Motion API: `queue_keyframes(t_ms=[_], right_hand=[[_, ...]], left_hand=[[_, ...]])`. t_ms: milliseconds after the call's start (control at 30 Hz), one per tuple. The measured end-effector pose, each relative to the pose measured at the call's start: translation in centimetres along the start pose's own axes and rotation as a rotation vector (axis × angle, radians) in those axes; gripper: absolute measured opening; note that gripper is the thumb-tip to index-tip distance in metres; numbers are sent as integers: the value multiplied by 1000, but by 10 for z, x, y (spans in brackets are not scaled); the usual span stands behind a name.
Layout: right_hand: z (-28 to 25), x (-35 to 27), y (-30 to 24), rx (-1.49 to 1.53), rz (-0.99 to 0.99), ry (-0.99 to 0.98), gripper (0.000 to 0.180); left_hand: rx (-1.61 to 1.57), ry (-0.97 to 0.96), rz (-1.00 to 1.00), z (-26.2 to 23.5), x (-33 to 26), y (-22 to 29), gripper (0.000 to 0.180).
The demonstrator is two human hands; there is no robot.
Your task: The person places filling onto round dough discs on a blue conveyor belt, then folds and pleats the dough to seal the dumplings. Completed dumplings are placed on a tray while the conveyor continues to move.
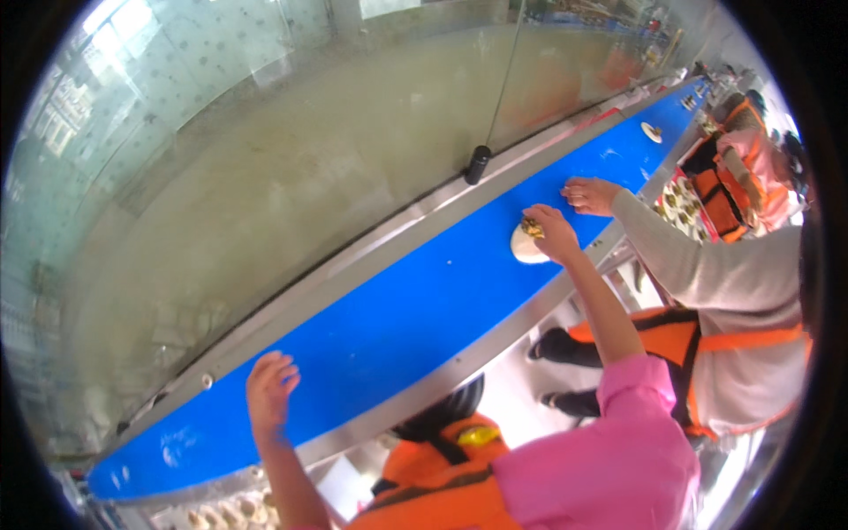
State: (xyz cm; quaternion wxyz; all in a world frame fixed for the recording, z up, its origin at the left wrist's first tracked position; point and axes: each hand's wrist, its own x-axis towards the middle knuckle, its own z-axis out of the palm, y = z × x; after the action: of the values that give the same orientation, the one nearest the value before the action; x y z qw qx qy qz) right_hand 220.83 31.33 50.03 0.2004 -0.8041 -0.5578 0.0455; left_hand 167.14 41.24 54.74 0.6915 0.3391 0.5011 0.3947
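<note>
My right hand [556, 233] reaches out over the blue conveyor belt [397, 309]. Its fingers close on a brown and yellow lump of filling [532, 227], which rests on a flat, pale dough round [527, 249]. Part of the dough is hidden under the fingers. Well to the left, my left hand [270, 389] is over the belt, its fingers loosely bent and apart, with nothing visible in them. Just beyond my right hand, a co-worker's hand [592, 195] in a beige sleeve hovers low over the belt.
Another dough round [651, 132] with filling lies farther up the belt. A black knob [478, 165] stands on the metal rail below a glass pane [353, 159]. Other people in orange aprons work at the right. Several pale pieces [225, 514] lie below the belt's near edge.
</note>
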Motion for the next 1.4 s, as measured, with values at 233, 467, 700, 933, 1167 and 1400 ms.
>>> queue_keyframes(t_ms=[233,467,700,933,1167,1400], right_hand=[[-16,20,-6,-35,-161,-288,33],[-14,-21,-43,277,-256,-202,33],[-7,8,-30,85,83,-420,27],[13,16,-6,215,-144,-362,28],[-2,17,-9,497,-197,-566,15],[-36,-9,-63,766,-157,-688,12]], left_hand=[[68,-100,-164,118,2,-31,17],[204,-230,-237,181,-4,-58,26],[338,-178,-366,284,-3,-89,43],[287,14,-403,332,15,-128,34],[1075,161,-62,369,-10,-113,60],[703,213,35,341,-38,-89,52]])
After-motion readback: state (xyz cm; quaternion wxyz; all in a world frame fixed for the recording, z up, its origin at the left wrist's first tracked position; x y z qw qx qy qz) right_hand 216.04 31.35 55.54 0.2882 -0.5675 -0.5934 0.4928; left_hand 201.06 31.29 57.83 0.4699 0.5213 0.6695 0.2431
